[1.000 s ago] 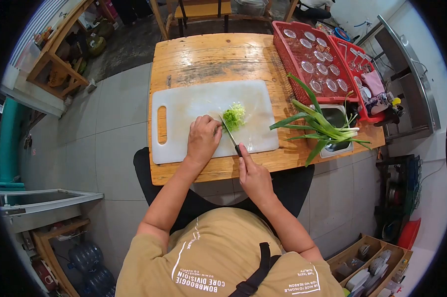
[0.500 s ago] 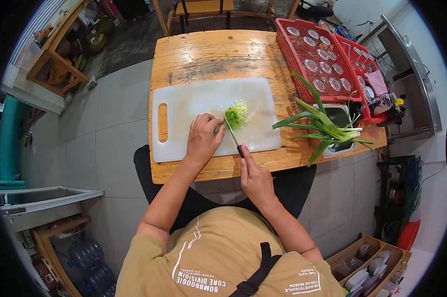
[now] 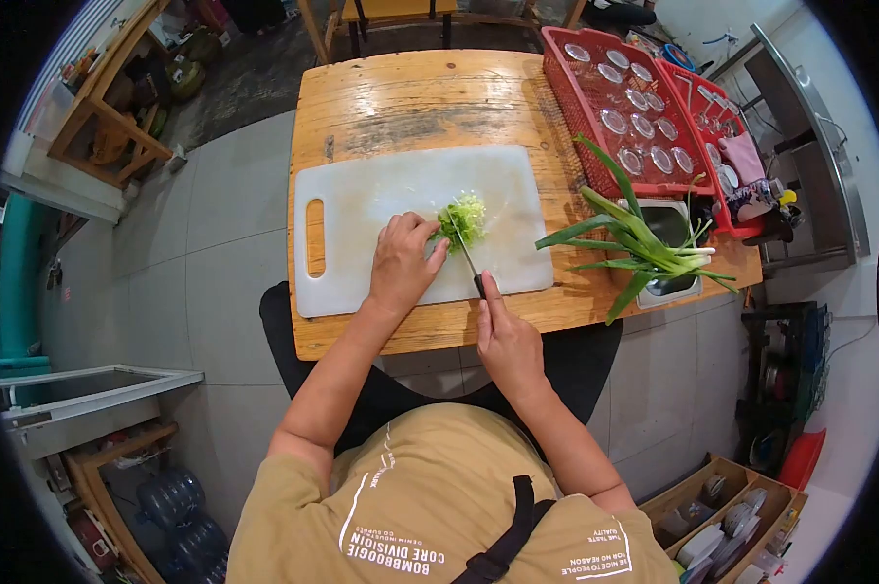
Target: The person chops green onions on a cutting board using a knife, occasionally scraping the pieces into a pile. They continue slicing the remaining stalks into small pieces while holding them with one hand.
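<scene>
My right hand (image 3: 509, 343) is closed round the black handle of a kitchen knife (image 3: 466, 250), index finger stretched along it. The blade slants up and left into a small heap of chopped green onion (image 3: 467, 220) on a white cutting board (image 3: 352, 200). Just left of the blade, my left hand (image 3: 402, 261) rests on the board with curled fingers, pinching the green onion at the heap's near edge. What lies under those fingers is mostly hidden.
Whole green onions (image 3: 654, 248) lie across a metal container (image 3: 669, 222) at the table's right edge. Behind it stand a red basket (image 3: 590, 117) of upturned glasses and another red basket (image 3: 746, 229) with utensils. The wooden table (image 3: 391, 97) extends beyond the board.
The knife and my right hand have shifted slightly right, with the blade now over the greens. My left hand's fingers have moved slightly up and right towards the heap.
</scene>
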Tool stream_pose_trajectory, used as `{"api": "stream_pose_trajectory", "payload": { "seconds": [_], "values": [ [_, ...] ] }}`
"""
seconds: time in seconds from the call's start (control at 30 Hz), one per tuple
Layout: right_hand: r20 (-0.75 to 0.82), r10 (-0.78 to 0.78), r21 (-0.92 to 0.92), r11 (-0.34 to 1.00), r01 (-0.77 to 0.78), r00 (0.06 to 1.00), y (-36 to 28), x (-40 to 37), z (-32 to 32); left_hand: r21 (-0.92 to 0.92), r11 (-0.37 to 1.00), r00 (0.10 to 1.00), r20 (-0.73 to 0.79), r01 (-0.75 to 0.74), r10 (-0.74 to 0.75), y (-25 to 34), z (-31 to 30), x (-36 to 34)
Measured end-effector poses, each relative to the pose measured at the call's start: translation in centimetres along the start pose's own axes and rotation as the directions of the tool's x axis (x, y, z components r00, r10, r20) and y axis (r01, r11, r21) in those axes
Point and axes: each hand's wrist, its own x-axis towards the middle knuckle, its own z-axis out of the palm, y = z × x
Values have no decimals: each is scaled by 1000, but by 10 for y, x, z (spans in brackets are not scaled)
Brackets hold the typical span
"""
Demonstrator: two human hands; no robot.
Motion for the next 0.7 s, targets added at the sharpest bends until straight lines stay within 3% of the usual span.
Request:
{"api": "stream_pose_trajectory", "payload": {
  "seconds": [0.23, 0.3, 0.43, 0.7],
  "values": [
    [49, 29, -2, 1000, -28, 998, 2, -10, -10, -7, 1000, 1000, -2, -1, 1, 0, -1, -1],
    [105, 69, 156, 984, -85, 992, -3, -1, -27, -14, 1000, 1000, 4, 0, 0, 3, -3, -1],
    [82, 65, 188, 979, -80, 994, -9, 5, -28, -10, 1000, 1000, -13, -7, 7, -1, -1, -1],
    [58, 2, -42, 999, 0, 998, -4, -3, -2, -26, 1000, 1000, -3, -8, 7, 1, -6, 2]
  ]
}}
